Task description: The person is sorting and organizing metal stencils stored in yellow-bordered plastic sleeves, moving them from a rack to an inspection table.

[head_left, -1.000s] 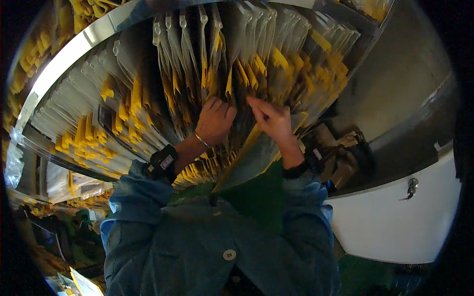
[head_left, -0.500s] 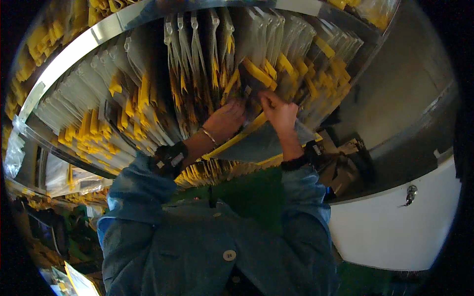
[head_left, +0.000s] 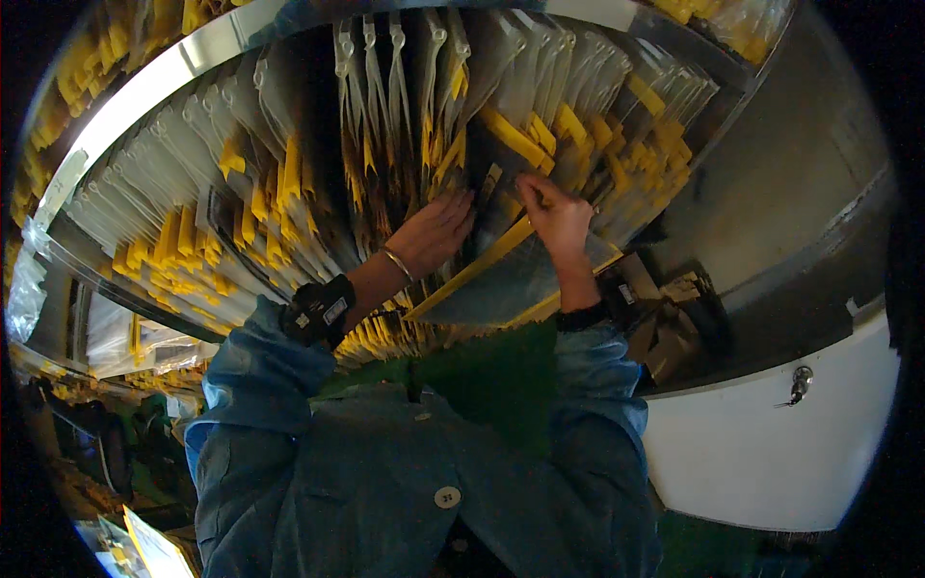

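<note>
My right hand (head_left: 561,218) is closed in a pinch, thumb and fingertips together at a clear plastic sleeve with yellow edging (head_left: 515,284). The sleeve slants below and beside that hand. My left hand (head_left: 432,234) lies stretched out with its fingers straight, against the left side of the gap in the row. Around both hands hang several clear plastic sleeves (head_left: 381,96) with yellow strips, packed side by side. A small pale label (head_left: 492,178) shows in the dark gap between my hands. Exactly what the right fingertips pinch is partly hidden.
A shiny metal rail (head_left: 145,91) curves along the front of the upper row. More yellow-edged sleeves (head_left: 395,337) hang lower down. At right are a brown cardboard box (head_left: 665,337), a grey metal panel (head_left: 771,212) and a white door with a lock (head_left: 802,380).
My left hand has shifted slightly left and its fingers have straightened. The right hand has moved a little right, still pinched. The view has shifted slightly.
</note>
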Available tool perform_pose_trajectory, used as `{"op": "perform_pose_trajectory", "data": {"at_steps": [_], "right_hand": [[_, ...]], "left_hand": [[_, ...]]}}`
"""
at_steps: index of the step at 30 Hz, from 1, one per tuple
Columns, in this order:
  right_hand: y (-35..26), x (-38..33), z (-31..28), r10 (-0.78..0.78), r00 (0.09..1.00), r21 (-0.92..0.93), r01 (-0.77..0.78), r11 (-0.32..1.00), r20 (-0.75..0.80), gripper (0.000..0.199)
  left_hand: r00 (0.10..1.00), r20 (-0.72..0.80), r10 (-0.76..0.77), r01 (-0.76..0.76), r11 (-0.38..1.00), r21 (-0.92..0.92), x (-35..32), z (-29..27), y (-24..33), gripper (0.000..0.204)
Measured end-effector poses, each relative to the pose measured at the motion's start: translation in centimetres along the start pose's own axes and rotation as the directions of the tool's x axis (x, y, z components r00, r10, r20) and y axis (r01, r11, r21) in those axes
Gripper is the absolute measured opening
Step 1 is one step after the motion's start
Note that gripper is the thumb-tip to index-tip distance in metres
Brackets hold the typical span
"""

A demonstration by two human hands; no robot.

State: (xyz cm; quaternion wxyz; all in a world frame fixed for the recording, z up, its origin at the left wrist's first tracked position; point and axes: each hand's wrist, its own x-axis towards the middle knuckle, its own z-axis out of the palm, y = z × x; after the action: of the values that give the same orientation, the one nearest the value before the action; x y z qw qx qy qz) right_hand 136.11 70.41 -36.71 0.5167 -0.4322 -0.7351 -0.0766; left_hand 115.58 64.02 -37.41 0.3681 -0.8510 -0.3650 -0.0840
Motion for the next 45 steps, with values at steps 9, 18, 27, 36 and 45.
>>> {"op": "perform_pose_trajectory", "data": {"at_steps": [9,18,27,36,45], "right_hand": [[-2.6,-3.3,0.9,-0.028,0.991,-0.062,0.036,0.997,0.129,0.051],[-3.4,-4.1,3.8,0.117,0.993,-0.141,-0.118,0.983,-0.019,0.049],[-1.1,-3.5,4.2,0.165,0.979,-0.174,-0.184,0.967,-0.117,0.041],[0.0,-4.0,4.9,-0.151,0.976,-0.252,0.109,0.962,-0.157,0.030],[-1.3,-5.0,3.8,-0.003,0.997,-0.103,0.011,0.995,0.081,0.025]], "left_hand": [[0.981,-0.188,0.037,-0.060,0.991,-0.119,-0.9,0.2,-0.8,0.023],[0.972,-0.223,0.073,-0.106,0.984,-0.141,-1.0,-0.4,-1.0,0.018],[0.985,-0.171,0.039,-0.063,0.989,-0.134,-1.5,-0.3,-0.9,0.016],[0.984,-0.176,-0.009,-0.021,0.986,-0.164,-1.7,0.2,-0.6,0.010],[0.984,-0.134,-0.116,0.085,0.972,-0.220,-1.6,0.0,-0.3,0.047]]}}
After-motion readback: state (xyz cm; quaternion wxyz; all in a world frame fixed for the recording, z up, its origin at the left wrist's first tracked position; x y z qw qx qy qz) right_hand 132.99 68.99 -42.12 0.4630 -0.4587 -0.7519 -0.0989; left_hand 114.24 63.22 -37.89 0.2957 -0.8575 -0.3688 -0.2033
